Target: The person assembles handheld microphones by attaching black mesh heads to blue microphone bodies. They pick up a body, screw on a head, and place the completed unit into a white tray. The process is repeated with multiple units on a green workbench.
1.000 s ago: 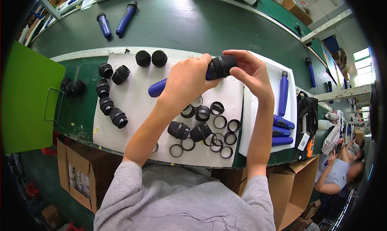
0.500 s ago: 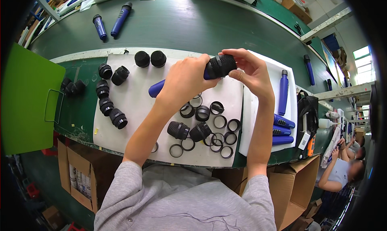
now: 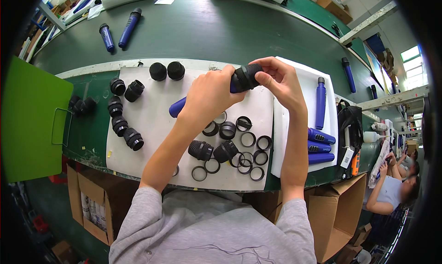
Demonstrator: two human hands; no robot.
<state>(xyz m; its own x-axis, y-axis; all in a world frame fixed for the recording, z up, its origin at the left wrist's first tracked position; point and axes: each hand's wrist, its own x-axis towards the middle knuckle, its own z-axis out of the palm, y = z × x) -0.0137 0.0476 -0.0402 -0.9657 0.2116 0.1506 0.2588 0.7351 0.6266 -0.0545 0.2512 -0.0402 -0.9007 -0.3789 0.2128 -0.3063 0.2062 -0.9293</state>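
My left hand (image 3: 209,93) is wrapped round the handle of a blue microphone (image 3: 177,107), whose tail end sticks out to the left. Its black mesh head (image 3: 248,77) points right, and the fingers and thumb of my right hand (image 3: 280,82) close round that end. Below, on the white sheet (image 3: 161,158), lie several black rings (image 3: 247,139) and two loose mesh heads (image 3: 200,150). More black mesh heads (image 3: 119,125) form a curved row at the left. Two others (image 3: 176,71) stand at the sheet's far edge.
Blue microphones (image 3: 321,103) lie in a white foam tray (image 3: 294,165) at the right. More microphones (image 3: 130,28) rest on the far green bench (image 3: 198,29). A green bin (image 3: 37,121) stands left, cardboard boxes (image 3: 338,218) below the table edge. Co-workers (image 3: 389,190) sit at far right.
The fingers of my right hand have shifted round the mesh head, with the thumb now higher against it. My left hand keeps its hold on the handle. The whole view has shifted slightly.
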